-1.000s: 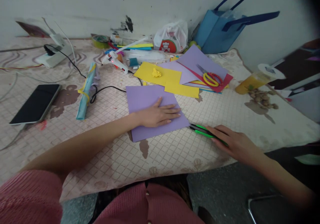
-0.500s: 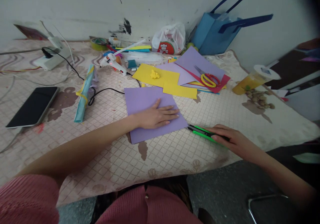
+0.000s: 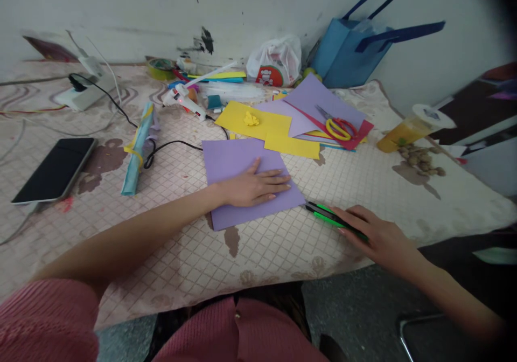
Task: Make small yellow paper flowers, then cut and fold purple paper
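Observation:
A purple sheet of paper [image 3: 234, 160] lies on the patterned tablecloth [image 3: 274, 249]. Flat on top of it rests my left hand [image 3: 252, 187], fingers stretched to the right. My right hand [image 3: 369, 230] grips a green and black utility knife [image 3: 325, 215], whose tip is at the sheet's right corner. Behind the sheet are yellow paper pieces [image 3: 291, 142] with a crumpled yellow bit [image 3: 251, 118] on them. Red and yellow scissors [image 3: 339, 129] lie on more purple and red paper.
On the left are a phone [image 3: 56, 169], a blue paper roll [image 3: 138, 152] and a power strip [image 3: 86, 91]. A glue gun [image 3: 186, 101] with its cord lies behind. A tilted cup [image 3: 404, 131] and a blue bag [image 3: 347, 52] are on the right.
My right hand has shifted slightly on the knife, its fingers looser and the grip turned a little. My left hand stays flat on the purple sheet.

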### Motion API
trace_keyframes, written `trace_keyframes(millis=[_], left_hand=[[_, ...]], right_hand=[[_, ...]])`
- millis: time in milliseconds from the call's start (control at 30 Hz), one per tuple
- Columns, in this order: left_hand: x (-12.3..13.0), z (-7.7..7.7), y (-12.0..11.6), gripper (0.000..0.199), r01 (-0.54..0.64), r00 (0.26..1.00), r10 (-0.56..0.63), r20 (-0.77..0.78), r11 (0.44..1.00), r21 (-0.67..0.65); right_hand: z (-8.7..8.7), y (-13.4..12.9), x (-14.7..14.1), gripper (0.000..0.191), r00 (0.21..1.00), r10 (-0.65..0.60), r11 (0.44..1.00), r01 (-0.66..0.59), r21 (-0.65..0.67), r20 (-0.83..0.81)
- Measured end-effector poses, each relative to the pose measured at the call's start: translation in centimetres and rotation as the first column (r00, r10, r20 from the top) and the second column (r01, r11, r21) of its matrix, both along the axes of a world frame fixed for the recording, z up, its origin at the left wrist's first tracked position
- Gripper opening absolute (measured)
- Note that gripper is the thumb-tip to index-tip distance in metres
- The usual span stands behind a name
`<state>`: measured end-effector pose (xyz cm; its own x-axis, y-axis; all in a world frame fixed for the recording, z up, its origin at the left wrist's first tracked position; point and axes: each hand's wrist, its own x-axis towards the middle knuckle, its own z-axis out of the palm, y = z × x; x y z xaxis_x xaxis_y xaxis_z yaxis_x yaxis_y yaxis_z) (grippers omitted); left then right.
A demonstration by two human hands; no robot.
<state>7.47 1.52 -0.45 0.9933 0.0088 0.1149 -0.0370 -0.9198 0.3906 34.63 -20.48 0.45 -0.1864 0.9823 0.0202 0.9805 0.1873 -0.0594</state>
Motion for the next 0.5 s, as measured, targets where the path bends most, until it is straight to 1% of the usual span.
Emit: trace_keyframes(millis=[133,333,500], left_hand=[[0.0,-0.07,0.03,0.048,-0.002,1.0,0.002,0.001,1.0,0.004],[-0.02,-0.13,0.1,0.048,0.008,1.0,-0.008,-0.014,1.0,0.024],[-0.05,-0.07,0.03,0.048,0.001,1.0,-0.001,0.003,1.0,-0.006]], right_hand=[[-0.36,-0.22,-0.35,0.046,0.999,0.005,0.999,-0.007,0.032,0.051],[-0.32,-0.11,0.04,0.046,0.998,0.051,0.998,-0.053,0.027,0.043],[-0.16,0.07,0.04,0.046,0.997,0.053,0.998,-0.053,0.013,0.056]])
